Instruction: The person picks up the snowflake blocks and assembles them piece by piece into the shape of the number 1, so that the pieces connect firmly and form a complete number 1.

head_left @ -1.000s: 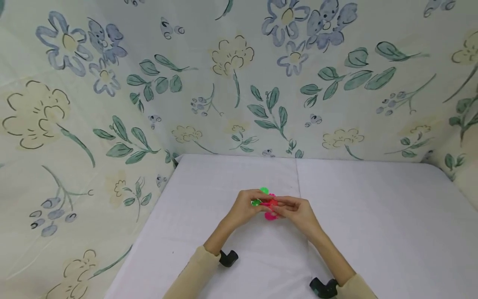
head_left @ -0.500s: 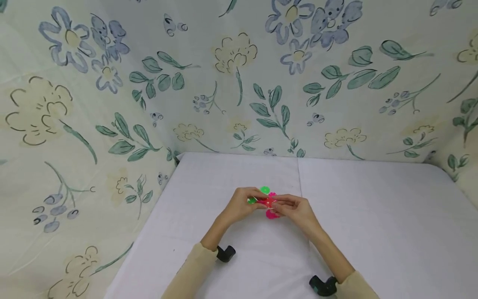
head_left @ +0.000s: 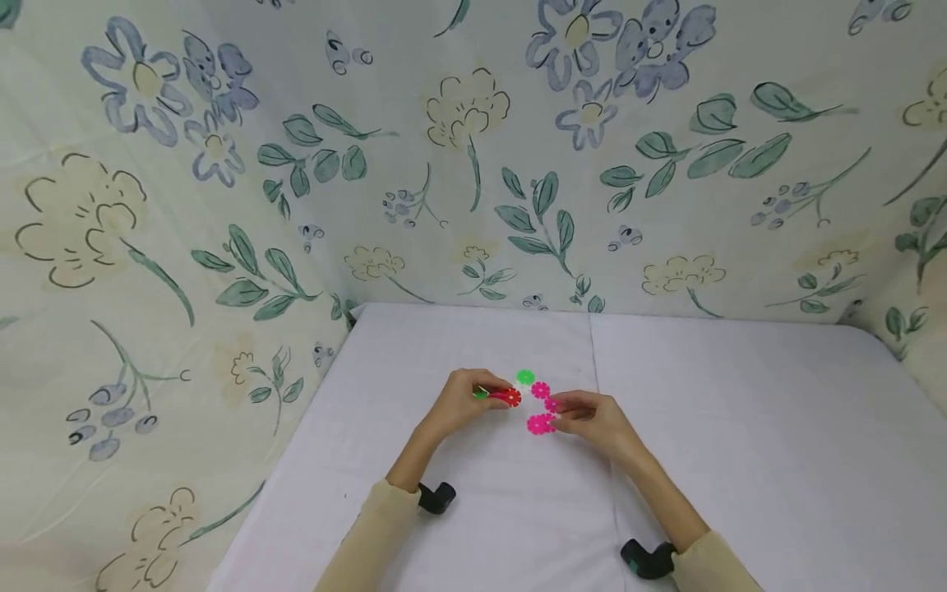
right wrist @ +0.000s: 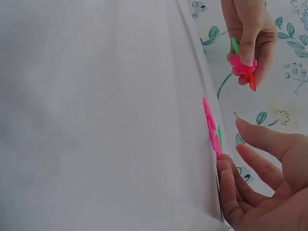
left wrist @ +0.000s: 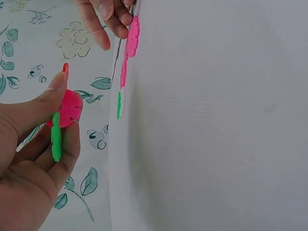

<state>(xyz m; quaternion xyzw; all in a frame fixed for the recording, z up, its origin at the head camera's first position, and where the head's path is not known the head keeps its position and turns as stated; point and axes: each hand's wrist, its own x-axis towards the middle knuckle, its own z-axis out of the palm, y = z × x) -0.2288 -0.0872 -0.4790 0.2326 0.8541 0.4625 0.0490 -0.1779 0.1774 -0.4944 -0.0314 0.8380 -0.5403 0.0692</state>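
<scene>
In the head view my left hand (head_left: 460,403) pinches a small joined piece of notched plastic discs just above the white table. The left wrist view shows its pink disc (left wrist: 71,108) between thumb and fingers, with a green disc (left wrist: 56,139) and a red disc (left wrist: 66,71) set crosswise. My right hand (head_left: 595,419) is low at the table, its thumb and index finger apart in the right wrist view. Its other fingertips touch or nearly touch loose pink discs (right wrist: 211,127) lying flat. A loose green disc (head_left: 525,376) lies farther back.
A white cloth covers the table (head_left: 740,427). Flowered fabric (head_left: 459,181) hangs behind it and along the left side. Black wrist devices (head_left: 438,498) stick out below both forearms.
My left hand has moved left, carrying the joined discs away from the right hand. The right fingers have let go of the red disc and sit by the loose pink discs.
</scene>
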